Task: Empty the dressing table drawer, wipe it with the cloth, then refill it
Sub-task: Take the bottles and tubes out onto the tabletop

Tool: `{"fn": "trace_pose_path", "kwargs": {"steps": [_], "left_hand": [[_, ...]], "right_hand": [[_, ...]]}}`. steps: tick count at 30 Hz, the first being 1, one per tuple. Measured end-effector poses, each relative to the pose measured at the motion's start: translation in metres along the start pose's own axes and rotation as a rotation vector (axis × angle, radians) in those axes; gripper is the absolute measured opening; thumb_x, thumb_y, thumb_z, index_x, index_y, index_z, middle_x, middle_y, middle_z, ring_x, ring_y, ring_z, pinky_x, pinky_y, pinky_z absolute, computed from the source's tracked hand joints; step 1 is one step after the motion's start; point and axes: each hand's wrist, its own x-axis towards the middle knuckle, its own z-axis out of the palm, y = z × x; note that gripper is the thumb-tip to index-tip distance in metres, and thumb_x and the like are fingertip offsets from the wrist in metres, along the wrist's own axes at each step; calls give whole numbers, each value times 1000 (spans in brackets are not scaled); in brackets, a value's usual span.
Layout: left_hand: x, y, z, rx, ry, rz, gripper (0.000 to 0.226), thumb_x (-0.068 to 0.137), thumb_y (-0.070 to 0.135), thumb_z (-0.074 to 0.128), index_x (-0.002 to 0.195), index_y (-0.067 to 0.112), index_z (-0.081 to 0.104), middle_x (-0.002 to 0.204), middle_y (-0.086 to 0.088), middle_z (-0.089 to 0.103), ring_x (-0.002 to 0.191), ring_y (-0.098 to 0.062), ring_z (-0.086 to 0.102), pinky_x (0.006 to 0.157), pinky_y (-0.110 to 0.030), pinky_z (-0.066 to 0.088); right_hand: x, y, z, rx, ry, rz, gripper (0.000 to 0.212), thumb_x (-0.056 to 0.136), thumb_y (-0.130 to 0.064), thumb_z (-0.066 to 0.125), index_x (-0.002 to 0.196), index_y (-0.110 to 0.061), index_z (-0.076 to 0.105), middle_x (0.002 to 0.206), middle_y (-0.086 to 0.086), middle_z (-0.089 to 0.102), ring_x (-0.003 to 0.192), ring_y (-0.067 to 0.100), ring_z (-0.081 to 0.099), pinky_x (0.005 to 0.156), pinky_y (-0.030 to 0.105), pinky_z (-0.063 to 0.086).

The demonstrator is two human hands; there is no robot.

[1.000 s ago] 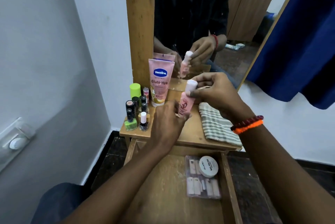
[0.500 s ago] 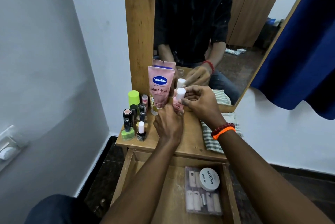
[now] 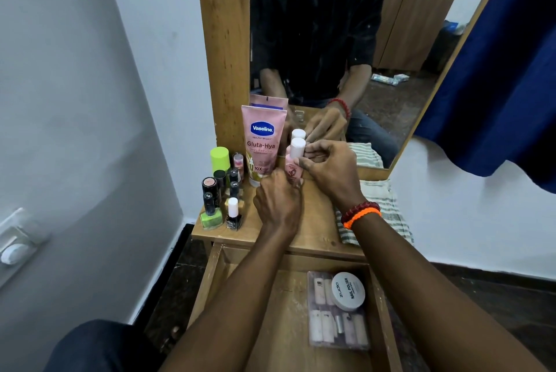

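A small pink bottle with a white cap stands upright on the dressing table top, close to the mirror. My right hand pinches its cap and neck. My left hand wraps its base. The open wooden drawer below holds a clear pack of false nails and a round white nail polish tin at its right side. A striped cloth lies on the table's right end, partly under my right wrist.
A pink Vaseline tube leans against the mirror frame. Several nail polish bottles and a green-capped bottle crowd the table's left end. White walls close in left and right; a blue curtain hangs at right.
Both hands carried the pink bottle farther back toward the mirror and lowered it onto the table beside the Vaseline tube. The drawer contents stayed put.
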Motion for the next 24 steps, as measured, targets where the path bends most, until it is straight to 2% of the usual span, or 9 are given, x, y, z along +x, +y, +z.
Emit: {"fn": "trace_pose_path", "kwargs": {"steps": [3,6,10,12,13,16,19,22,24], "left_hand": [[-2,0,-2,-5,-20,-11,32,88,43,70,94,12,67,88,-13,70,83,-35,67,67,-43,56],[-10,3,-13,21,-17,29,29,88,42,71,98,15,68,92,-7,71,84,-28,69,66,-37,55],[-58,11,-46,-42,48,289,15,97,35,63,101,21,66,91,6,69,74,-10,62,65,-20,41],[-99,5,-58,-79,-67,451,14,99,36,59,94,24,63,84,11,64,67,-4,55,59,-18,44],[-117,0,-60,-54,-165,459,16,98,39,57,91,25,61,82,11,63,66,-5,56,57,-21,45],[-146,-23,-47,139,-480,186,27,91,54,58,92,27,62,91,5,69,84,-16,67,61,-27,42],[-145,-32,-36,253,-699,-52,49,84,64,63,106,20,62,112,-5,67,104,-28,65,73,-31,44],[-144,-29,-35,301,-801,-89,56,81,63,68,117,20,63,120,-7,65,108,-27,63,72,-30,41],[-145,-28,-37,304,-823,-93,53,82,59,71,117,20,64,119,-7,67,105,-26,65,71,-29,43]], "right_hand": [[-3,-3,-5,-29,3,15,21,73,-18,91,87,-16,76,75,-14,68,69,-6,65,70,18,57],[-16,-9,-18,-41,58,29,24,75,-26,90,88,-13,76,78,-8,70,72,3,67,69,18,54],[-78,-15,-50,10,169,125,17,86,-29,80,77,-16,74,68,-7,71,65,3,67,61,14,49],[-121,-5,-63,-60,111,233,26,89,-32,75,68,-16,70,61,-6,69,60,3,66,60,20,50],[-140,3,-66,-113,33,291,27,89,-33,73,68,-16,69,61,-4,69,60,6,67,60,28,54],[-185,26,-59,-328,-230,421,18,91,-27,69,80,-13,67,85,6,72,81,24,72,74,41,59],[-207,33,-47,-426,-313,434,22,90,-14,63,74,-20,48,114,17,59,107,35,61,77,34,46],[-214,37,-41,-479,-329,416,11,92,-16,64,87,-15,54,125,13,51,121,35,53,86,41,48],[-216,42,-39,-511,-325,413,10,94,-18,63,97,-10,56,129,12,47,120,36,53,86,45,49]]}}
